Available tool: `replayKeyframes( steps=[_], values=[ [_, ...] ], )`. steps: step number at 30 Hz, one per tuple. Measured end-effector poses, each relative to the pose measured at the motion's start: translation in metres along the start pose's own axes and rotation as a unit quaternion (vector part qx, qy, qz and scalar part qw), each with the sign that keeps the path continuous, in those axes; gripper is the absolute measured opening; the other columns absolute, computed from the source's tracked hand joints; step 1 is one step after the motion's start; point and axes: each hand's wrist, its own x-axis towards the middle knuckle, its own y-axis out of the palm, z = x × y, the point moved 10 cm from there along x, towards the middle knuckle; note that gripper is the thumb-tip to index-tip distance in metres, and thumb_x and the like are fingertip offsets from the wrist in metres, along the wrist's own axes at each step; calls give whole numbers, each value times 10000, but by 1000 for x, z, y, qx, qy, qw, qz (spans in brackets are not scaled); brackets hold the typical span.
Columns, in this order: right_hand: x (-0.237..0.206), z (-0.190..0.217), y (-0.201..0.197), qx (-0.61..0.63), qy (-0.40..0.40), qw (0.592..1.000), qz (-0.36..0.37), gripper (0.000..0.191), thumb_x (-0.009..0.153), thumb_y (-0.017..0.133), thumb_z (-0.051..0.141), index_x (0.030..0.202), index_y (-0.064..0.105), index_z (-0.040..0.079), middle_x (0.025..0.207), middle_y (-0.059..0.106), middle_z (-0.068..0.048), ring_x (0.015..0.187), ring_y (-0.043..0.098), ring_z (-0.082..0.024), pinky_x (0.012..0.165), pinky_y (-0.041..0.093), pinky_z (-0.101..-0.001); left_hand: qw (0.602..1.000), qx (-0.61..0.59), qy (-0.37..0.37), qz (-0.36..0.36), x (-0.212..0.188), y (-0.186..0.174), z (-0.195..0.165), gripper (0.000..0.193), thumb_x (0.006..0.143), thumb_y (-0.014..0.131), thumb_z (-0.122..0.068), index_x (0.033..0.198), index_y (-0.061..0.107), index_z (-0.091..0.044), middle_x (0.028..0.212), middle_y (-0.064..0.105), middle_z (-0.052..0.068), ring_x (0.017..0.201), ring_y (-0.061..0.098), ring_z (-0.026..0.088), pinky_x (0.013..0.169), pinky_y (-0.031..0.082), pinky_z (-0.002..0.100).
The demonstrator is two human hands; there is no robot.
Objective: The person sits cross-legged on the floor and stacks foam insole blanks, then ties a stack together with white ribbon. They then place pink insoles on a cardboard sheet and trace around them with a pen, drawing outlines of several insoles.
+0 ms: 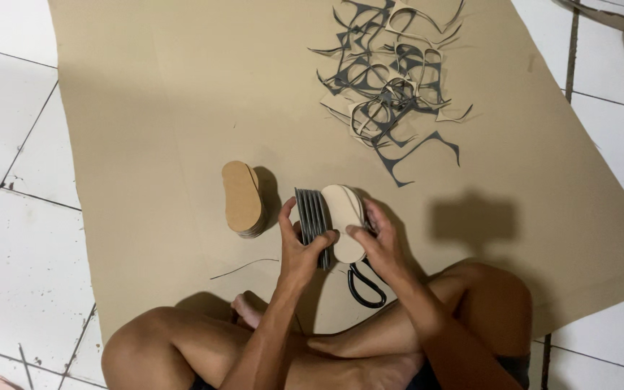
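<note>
My left hand (pixel 299 245) grips a bundle of sole-shaped cut-outs (pixel 312 213) standing on edge, their dark grey edges showing. My right hand (pixel 377 238) pinches the cream-coloured top sole piece (pixel 343 217) against that bundle from the right. Both hands hold the same bundle just above the brown sheet. A separate flat stack of tan sole cut-outs (pixel 242 196) lies to the left, apart from my hands.
A large brown cardboard sheet (pixel 153 108) covers the white tiled floor (pixel 9 238). A heap of grey and cream offcut strips (pixel 391 87) lies at the far right. Black-handled scissors (pixel 365 285) rest below my right hand, beside my crossed legs (pixel 182 347).
</note>
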Motion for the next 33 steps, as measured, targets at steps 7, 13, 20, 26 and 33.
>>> replayKeyframes(
  steps=[7, 13, 20, 26, 33],
  values=[
    [-7, 11, -4, -2, -65, 998, -15, 666, 826, 740, 162, 1423, 502, -13, 1240, 682, -173, 1099, 681, -234, 910, 591, -344, 979, -196, -38, 32, -3, 12, 5, 747, 1012, 339, -579, 1620, 282, -149, 1421, 588, 101, 1162, 628, 204, 949, 529, 348],
    [-13, 24, -11, -11, -55, 998, -24, 672, 817, 727, 145, 1430, 498, -6, 1215, 688, -146, 1061, 682, -225, 885, 587, -342, 974, -216, -48, 57, -10, 20, -6, 676, 1003, 450, -422, 1614, 246, -219, 1474, 521, 120, 1274, 555, 229, 1066, 451, 395],
    [-54, 107, -20, -218, -332, 910, -117, 622, 790, 681, -41, 1396, 551, 10, 1293, 593, -188, 1176, 611, -320, 998, 527, -388, 963, -253, -77, 44, -16, 20, -1, 647, 965, 533, -342, 1549, 334, -147, 1334, 603, 105, 1157, 625, 218, 953, 521, 386],
    [-65, 133, -29, -283, -383, 868, -139, 617, 761, 711, -50, 1356, 556, 5, 1312, 600, -184, 1208, 564, -351, 1028, 490, -460, 951, -300, -71, 11, -15, 12, 6, 510, 1012, 596, -337, 1397, 525, -10, 1179, 665, 117, 1039, 654, 215, 882, 552, 365],
    [-62, 127, -38, -256, -344, 892, -146, 622, 800, 718, -23, 1395, 539, -22, 1283, 592, -202, 1189, 571, -351, 977, 521, -441, 961, -269, -61, -28, -17, 11, 1, 509, 946, 635, -275, 1388, 492, -67, 1219, 637, 99, 1104, 632, 206, 924, 545, 377]
  ],
)
